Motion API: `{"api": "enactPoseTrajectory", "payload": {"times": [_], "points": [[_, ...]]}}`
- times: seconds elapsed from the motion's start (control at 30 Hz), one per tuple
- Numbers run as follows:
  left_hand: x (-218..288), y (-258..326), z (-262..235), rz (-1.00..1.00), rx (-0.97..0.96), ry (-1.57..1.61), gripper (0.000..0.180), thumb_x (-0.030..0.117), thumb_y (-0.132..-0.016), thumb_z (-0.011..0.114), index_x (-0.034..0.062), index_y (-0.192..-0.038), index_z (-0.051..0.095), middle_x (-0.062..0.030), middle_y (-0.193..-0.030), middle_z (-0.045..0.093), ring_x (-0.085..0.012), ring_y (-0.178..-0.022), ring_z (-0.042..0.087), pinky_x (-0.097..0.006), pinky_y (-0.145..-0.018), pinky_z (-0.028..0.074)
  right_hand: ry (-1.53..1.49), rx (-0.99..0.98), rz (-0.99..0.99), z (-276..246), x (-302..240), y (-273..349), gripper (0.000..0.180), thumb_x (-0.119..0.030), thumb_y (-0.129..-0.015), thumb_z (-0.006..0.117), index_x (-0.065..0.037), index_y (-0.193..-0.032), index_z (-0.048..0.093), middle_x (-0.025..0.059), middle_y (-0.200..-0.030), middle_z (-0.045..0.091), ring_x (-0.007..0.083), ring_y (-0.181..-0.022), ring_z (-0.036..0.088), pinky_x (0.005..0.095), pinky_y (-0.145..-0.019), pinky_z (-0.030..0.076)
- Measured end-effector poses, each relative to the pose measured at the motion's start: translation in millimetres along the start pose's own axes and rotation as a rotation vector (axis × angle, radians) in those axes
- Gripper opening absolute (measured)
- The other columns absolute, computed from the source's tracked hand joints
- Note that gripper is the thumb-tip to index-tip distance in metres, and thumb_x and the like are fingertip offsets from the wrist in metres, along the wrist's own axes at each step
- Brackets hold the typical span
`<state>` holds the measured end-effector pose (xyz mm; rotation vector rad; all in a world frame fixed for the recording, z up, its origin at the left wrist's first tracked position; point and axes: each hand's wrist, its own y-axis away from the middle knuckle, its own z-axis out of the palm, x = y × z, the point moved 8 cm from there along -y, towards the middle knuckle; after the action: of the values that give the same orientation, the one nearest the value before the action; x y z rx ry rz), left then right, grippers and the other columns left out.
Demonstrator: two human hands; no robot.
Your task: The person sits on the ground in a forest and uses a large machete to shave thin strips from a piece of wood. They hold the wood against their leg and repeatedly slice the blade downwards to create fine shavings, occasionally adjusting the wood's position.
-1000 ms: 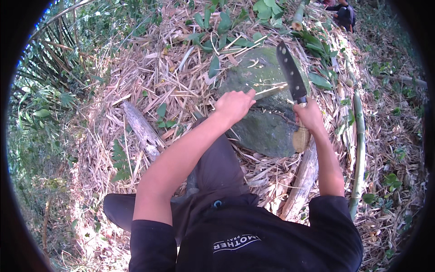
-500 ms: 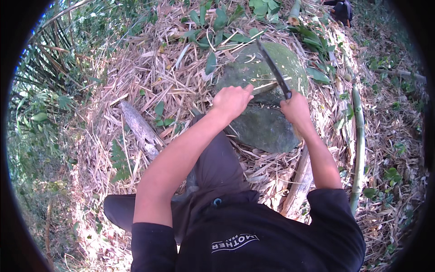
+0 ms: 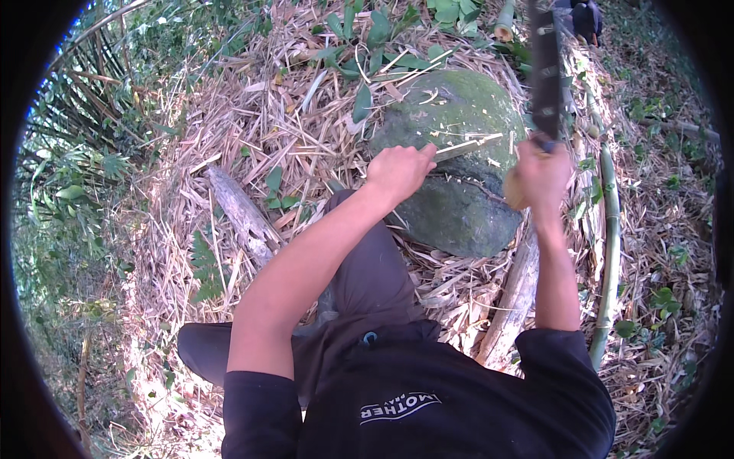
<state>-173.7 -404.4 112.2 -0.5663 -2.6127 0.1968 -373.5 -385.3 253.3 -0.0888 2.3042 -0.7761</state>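
Observation:
My left hand (image 3: 399, 170) is closed around a thin pale bamboo stick (image 3: 468, 145), pressing it flat across the top of a large mossy green rock (image 3: 459, 115). To the right, my right hand (image 3: 541, 173) grips the wooden handle of a long dark machete (image 3: 545, 73), whose blade points up and away above the rock's right side. The blade is raised clear of the stick.
Dry bamboo leaves and straw cover the ground around the rock. A green bamboo pole (image 3: 610, 252) lies at the right, a grey log (image 3: 243, 216) at the left and another log (image 3: 512, 306) near my right arm. Green plants (image 3: 367, 30) grow beyond the rock.
The machete came down onto the stick on the rock half a second ago and has since been lifted up again. My left hand has stayed on the stick.

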Motion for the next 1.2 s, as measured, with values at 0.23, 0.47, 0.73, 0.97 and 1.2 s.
{"api": "enactPoseTrajectory", "payload": {"times": [0.23, 0.47, 0.73, 0.97, 1.2], "points": [[-5.9, 7.4, 1.3, -0.001, 0.037, 0.001, 0.029, 0.035, -0.1, 0.05, 0.0067, -0.108, 0.052, -0.0189, -0.076, 0.069, -0.0399, -0.077, 0.069, -0.051, -0.066, 0.055, 0.35, -0.611, 0.25, 74.0, 70.5, 33.7, 0.032, -0.015, -0.08, 0.066, 0.006, -0.103, 0.063, 0.026, -0.083, 0.068, 0.037, -0.079, 0.069, 0.0457, -0.075, 0.054], [-4.3, -2.6, -5.1, 0.017, 0.017, 0.032, 0.029, 0.035, -0.1, 0.051, 0.007, -0.108, 0.053, -0.0191, -0.076, 0.069, -0.0412, -0.076, 0.069, -0.053, -0.066, 0.054, -0.104, -0.799, 0.488, 75.0, 96.6, 10.4, 0.02, -0.012, -0.081, 0.066, 0.004, -0.091, 0.06, 0.0099, -0.068, 0.063, 0.0143, -0.055, 0.062, 0.0307, -0.052, 0.05], [-4.5, 4.0, 6.8, -0.042, -0.032, 0.063, 0.03, 0.035, -0.1, 0.05, 0.0078, -0.112, 0.051, -0.0199, -0.077, 0.069, -0.0415, -0.078, 0.068, -0.054, -0.068, 0.053, 0.038, -0.487, 0.251, 31.7, 37.1, 10.3, 0.019, -0.011, -0.081, 0.065, 0.003, -0.093, 0.063, 0.0102, -0.068, 0.065, 0.0128, -0.057, 0.063, 0.03, -0.049, 0.049], [-7.7, 3.4, 1.5, -0.057, -0.055, 0.044, 0.029, 0.036, -0.101, 0.049, 0.0078, -0.11, 0.051, -0.0205, -0.077, 0.069, -0.0423, -0.079, 0.068, -0.054, -0.069, 0.053, 0.103, -0.196, 0.067, 6.4, -5.3, -0.4, 0.023, -0.01, -0.082, 0.066, 0.005, -0.099, 0.062, 0.015, -0.073, 0.067, 0.0221, -0.063, 0.065, 0.0371, -0.059, 0.052], [-5.4, 5.1, 6.3, -0.064, -0.008, 0.045, 0.034, 0.039, -0.1, 0.05, 0.0083, -0.116, 0.053, -0.0216, -0.081, 0.069, -0.0426, -0.077, 0.068, -0.054, -0.068, 0.053, 0.461, -0.484, 0.188, 62.4, 68.8, 39.6, 0.032, -0.018, -0.079, 0.068, 0.005, -0.1, 0.064, 0.0315, -0.091, 0.068, 0.0468, -0.094, 0.065, 0.0521, -0.085, 0.051]]}}
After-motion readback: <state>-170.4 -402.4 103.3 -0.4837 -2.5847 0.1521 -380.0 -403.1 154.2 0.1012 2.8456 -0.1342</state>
